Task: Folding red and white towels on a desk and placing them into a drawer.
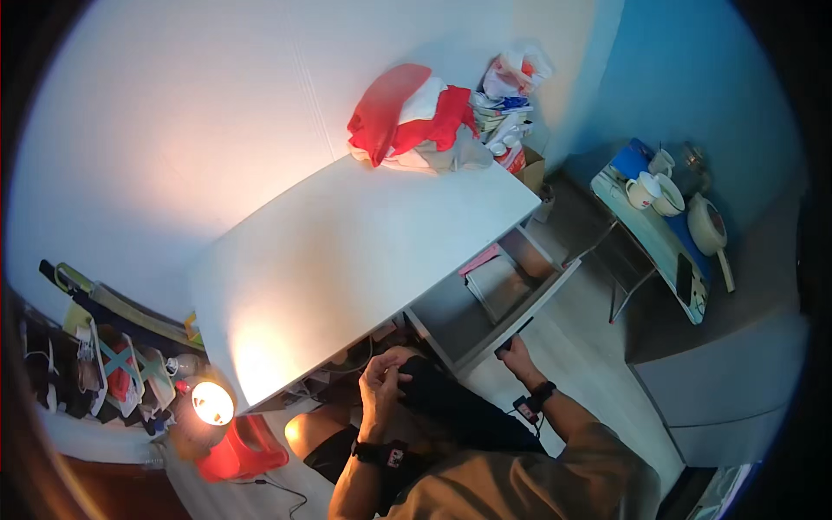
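Open grey metal drawer (498, 295) juts from the right end of the white desk (347, 251), its front edge facing the person. The right hand (515, 352) rests at that front edge, fingers curled around a small dark object; what it is cannot be told. The left hand (383, 374) is loosely curled, fingers bent against a black cloth bundle (451, 403) on the lap. A red and white heap of clothes (416, 121) lies on the desk's far corner. A lit lamp (212, 403) glows beside a red plastic stool (243, 451).
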{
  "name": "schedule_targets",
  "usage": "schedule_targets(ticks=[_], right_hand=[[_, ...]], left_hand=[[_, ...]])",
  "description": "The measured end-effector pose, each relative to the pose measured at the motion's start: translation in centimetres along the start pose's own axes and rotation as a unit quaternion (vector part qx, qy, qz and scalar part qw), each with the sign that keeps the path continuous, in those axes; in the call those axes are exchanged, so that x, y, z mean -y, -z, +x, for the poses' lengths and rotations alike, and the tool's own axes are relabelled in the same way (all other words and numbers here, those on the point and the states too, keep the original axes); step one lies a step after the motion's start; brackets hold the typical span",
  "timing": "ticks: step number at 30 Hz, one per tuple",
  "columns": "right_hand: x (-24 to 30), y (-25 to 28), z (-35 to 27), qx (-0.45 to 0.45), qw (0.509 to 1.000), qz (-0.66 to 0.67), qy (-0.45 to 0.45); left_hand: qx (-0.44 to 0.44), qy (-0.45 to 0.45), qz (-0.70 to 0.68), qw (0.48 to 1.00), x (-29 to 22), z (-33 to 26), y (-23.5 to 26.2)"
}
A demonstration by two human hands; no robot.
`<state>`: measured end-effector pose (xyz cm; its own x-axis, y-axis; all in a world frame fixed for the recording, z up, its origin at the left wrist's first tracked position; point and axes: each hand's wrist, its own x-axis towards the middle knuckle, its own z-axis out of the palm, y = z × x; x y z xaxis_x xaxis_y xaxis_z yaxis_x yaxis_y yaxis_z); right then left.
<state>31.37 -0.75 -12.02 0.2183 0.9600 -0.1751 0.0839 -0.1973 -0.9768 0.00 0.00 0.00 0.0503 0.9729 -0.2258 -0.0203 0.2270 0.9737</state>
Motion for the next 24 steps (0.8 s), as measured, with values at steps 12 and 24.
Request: schedule_targets(ticks=[12, 24], right_hand=[[2.1, -4.3, 11.4, 0.123, 0.984, -0.08, -0.1], [20.1, -8.4, 19.5, 0.392, 0.851, -0.349, 0.014]], left_hand=[[-0.016, -0.006, -0.077, 0.997, 1.4, -0.6, 0.7], [0.086, 0.058, -0.118, 0.988, 1.1, 2.8, 2.3]])
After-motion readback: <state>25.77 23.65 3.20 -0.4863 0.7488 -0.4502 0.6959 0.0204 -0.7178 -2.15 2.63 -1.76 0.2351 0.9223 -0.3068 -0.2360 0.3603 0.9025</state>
